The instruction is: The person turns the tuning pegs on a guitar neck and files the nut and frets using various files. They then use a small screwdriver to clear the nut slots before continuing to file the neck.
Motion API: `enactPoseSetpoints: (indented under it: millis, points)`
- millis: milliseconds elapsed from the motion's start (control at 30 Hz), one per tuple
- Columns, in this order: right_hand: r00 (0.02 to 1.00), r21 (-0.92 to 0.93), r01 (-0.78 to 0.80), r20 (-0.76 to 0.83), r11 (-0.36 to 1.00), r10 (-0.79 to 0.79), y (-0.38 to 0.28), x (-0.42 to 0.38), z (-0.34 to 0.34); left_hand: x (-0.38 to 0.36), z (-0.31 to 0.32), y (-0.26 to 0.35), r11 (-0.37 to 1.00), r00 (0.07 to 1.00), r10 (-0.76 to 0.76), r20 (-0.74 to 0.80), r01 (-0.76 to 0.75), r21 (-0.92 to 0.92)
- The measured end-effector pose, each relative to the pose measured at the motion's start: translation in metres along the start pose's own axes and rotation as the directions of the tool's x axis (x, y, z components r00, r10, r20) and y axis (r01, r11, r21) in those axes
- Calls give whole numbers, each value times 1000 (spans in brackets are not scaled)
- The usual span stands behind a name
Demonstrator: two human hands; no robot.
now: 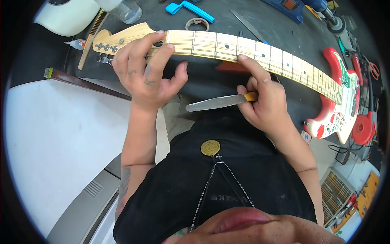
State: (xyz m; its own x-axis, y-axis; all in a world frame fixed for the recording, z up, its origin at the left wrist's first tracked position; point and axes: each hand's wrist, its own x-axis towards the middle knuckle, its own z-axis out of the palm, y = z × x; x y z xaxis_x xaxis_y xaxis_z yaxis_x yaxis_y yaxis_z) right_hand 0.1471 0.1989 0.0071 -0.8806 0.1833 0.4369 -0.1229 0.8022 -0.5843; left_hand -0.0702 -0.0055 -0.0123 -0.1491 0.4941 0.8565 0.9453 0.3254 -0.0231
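An electric guitar lies across the bench, its maple neck running from the headstock on the left to the red and white painted body on the right. My left hand is at the nut end, fingers apart, with two fingertips touching the strings and the thumb clear of the neck. In my right hand is a round-tipped knife, held by its orange handle with the blade pointing left. The right index finger reaches out onto the edge of the fretboard.
Beyond the neck lie a blue string winder, a tape roll and a steel file-like blade. A wooden brush and small glue bottle sit near the headstock. At right are red scissors and a red coiled tool.
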Motion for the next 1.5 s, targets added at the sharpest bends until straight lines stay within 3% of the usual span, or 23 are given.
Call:
enactPoseSetpoints:
  millis: [167,567,667,800,867,1000,1100,1167,1267,1367,1500]
  points:
    - [992,14,-118,52,993,117,-4,0,-2,2,-1,2,999,1000,16,18,-17,43]
    - [997,8,-75,10,997,75,-4,4,0,5,1,5,986,997,74,38,-79,149]
    - [991,8,-131,41,991,130,-6,0,0,3,8,1,995,996,75,-51,-71,71]
    - [989,12,-139,54,990,139,-7,2,-1,6,4,4,988,996,88,30,-91,128]
    - [995,12,-97,29,995,97,-4,3,-2,3,10,1,997,995,69,-68,-66,51]
    - [994,13,-100,32,995,100,-6,3,-2,4,5,2,989,996,88,31,-91,117]
    - [987,11,-151,59,989,150,-7,1,-1,3,10,-1,996,992,93,-82,-92,16]
    - [988,13,-142,54,990,141,-6,1,-1,5,3,2,992,996,83,36,-86,91]
    - [991,7,-124,42,992,123,-6,2,-2,3,10,1,999,996,49,-73,-49,-7]
    - [993,5,-116,38,993,115,-5,3,-2,6,4,2,995,998,63,20,-64,73]
    - [987,6,-153,56,988,153,-6,1,-1,5,5,1,994,997,72,6,-72,77]
